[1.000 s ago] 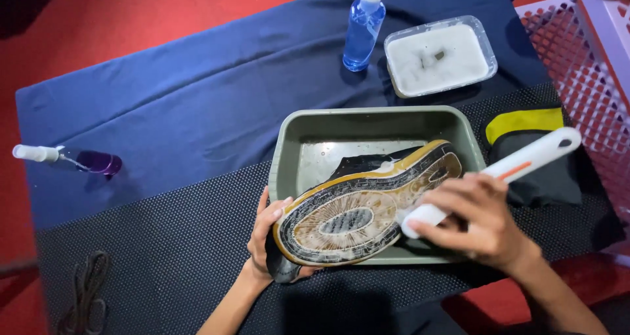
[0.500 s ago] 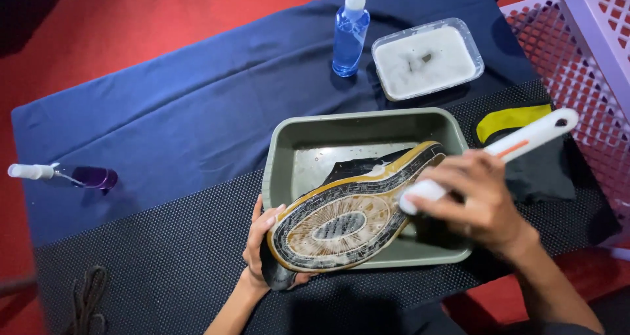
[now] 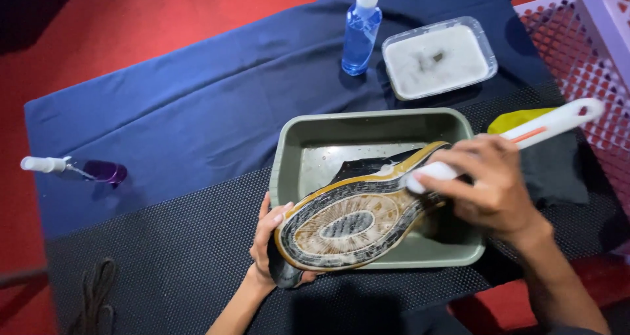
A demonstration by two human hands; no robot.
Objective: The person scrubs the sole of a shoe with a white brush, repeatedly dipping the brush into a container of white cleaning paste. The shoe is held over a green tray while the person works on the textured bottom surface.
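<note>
Shoe (image 3: 354, 227) sole-up over grey tub (image 3: 289, 145), left hand (image 3: 269, 243) fingers wrapped round heel, right hand (image 3: 489, 187) fingers clamping white brush (image 3: 525, 135) at sole: scrubbing step, next stroke likely needs firm bracing.

Both forearms were bare, with no sleeves, gloves, rings or watch on the left hand (image 3: 270, 243) or right hand (image 3: 489, 187).

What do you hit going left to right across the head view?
Small purple spray bottle lying on its side → left hand → dirty shoe sole turned up → right hand → white long-handled brush
</note>
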